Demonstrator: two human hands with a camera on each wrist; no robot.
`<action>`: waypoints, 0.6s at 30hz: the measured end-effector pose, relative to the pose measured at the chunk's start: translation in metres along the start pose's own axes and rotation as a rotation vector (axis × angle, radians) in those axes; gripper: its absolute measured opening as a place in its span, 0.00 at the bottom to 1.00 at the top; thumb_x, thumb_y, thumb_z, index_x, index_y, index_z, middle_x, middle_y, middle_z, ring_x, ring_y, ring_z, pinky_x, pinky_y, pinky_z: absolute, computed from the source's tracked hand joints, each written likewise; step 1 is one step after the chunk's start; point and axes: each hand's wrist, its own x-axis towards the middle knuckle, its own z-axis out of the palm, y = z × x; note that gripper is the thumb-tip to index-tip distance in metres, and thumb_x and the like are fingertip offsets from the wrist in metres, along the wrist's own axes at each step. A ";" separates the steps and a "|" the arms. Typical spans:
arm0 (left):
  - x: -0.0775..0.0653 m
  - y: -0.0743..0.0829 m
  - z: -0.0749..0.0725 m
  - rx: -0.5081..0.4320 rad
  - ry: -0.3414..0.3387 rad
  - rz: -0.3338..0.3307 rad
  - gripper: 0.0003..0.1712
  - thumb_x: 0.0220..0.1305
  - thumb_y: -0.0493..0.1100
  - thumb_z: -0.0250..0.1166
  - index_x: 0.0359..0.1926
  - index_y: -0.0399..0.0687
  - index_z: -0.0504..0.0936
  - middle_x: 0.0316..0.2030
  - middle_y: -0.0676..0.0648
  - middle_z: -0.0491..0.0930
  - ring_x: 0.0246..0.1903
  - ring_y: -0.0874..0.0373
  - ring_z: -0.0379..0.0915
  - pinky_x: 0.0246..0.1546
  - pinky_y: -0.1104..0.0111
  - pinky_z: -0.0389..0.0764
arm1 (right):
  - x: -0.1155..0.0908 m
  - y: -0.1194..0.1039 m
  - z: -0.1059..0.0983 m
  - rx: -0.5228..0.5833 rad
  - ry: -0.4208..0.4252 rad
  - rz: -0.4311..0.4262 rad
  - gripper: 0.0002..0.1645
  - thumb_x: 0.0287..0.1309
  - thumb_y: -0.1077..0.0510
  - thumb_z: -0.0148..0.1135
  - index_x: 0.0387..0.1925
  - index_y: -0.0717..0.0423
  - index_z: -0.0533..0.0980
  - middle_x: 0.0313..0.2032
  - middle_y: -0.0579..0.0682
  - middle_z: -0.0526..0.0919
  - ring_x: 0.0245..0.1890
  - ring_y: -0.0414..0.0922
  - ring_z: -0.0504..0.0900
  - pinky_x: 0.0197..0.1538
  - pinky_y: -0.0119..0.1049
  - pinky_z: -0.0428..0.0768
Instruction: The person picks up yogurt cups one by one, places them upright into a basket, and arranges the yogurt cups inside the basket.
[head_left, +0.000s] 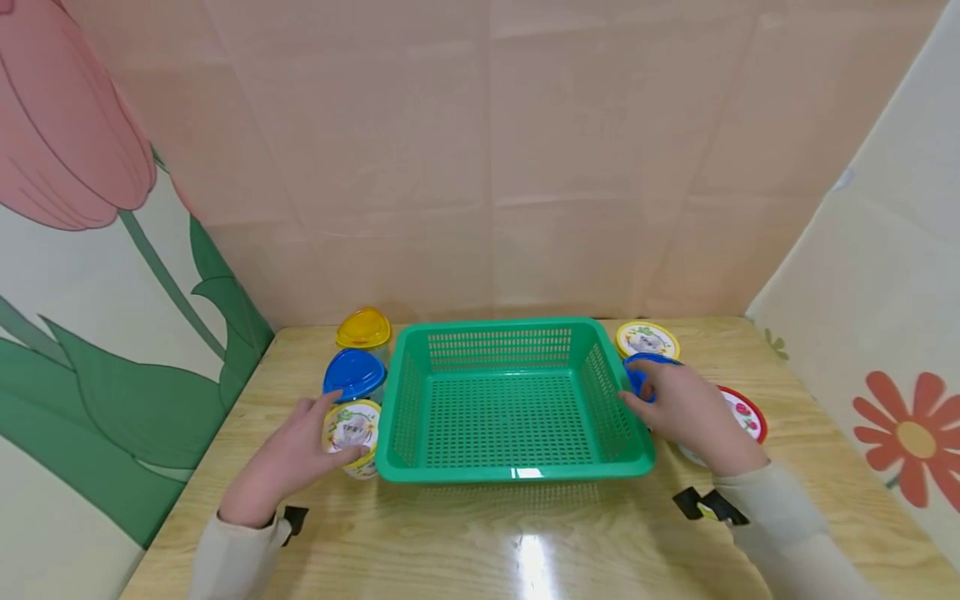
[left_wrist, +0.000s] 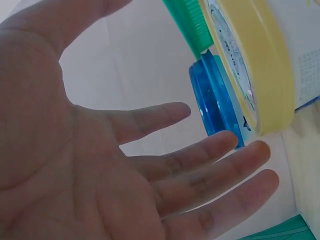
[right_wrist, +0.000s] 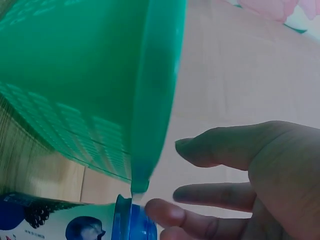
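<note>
My left hand is spread, with nothing in it, beside a tub with a pale yellow-rimmed, printed lid. The left wrist view shows the straight fingers near that tub's yellow rim and a blue-lidded jar. My right hand hovers over a blue-lidded jar at the basket's right side. In the right wrist view its thumb and fingers are apart; one fingertip is by the blue lid, and I cannot tell whether it touches. A green plastic basket stands between the hands.
A yellow-lidded jar and a blue-lidded jar stand left of the basket. On the right are a tub with a yellow-rimmed lid and one with a red-rimmed lid, partly behind my hand. Fabric hangs behind the wooden table.
</note>
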 end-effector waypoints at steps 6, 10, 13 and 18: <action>-0.002 -0.003 0.002 -0.004 0.017 0.031 0.57 0.52 0.61 0.76 0.71 0.33 0.61 0.60 0.27 0.67 0.53 0.36 0.73 0.53 0.40 0.76 | 0.000 -0.001 0.003 0.000 -0.016 0.015 0.28 0.59 0.49 0.68 0.55 0.64 0.78 0.23 0.43 0.78 0.24 0.41 0.74 0.26 0.36 0.72; -0.002 -0.004 0.006 0.001 0.024 0.024 0.56 0.50 0.58 0.78 0.70 0.32 0.62 0.59 0.28 0.69 0.50 0.39 0.73 0.52 0.42 0.77 | 0.000 -0.002 0.004 -0.013 -0.031 0.035 0.29 0.60 0.48 0.68 0.55 0.64 0.78 0.24 0.44 0.81 0.25 0.42 0.76 0.27 0.39 0.75; -0.002 -0.006 0.009 -0.002 0.025 0.005 0.56 0.49 0.57 0.78 0.70 0.32 0.62 0.60 0.28 0.68 0.50 0.40 0.73 0.52 0.42 0.77 | 0.000 -0.002 0.005 -0.023 -0.052 0.047 0.29 0.59 0.47 0.68 0.55 0.64 0.78 0.26 0.47 0.84 0.26 0.43 0.78 0.29 0.42 0.79; 0.000 -0.009 0.011 -0.019 0.024 -0.003 0.59 0.48 0.58 0.79 0.70 0.31 0.60 0.61 0.27 0.67 0.50 0.39 0.73 0.52 0.42 0.77 | 0.001 -0.002 0.007 -0.031 -0.075 0.057 0.29 0.59 0.47 0.69 0.53 0.65 0.79 0.34 0.56 0.87 0.27 0.45 0.80 0.31 0.47 0.81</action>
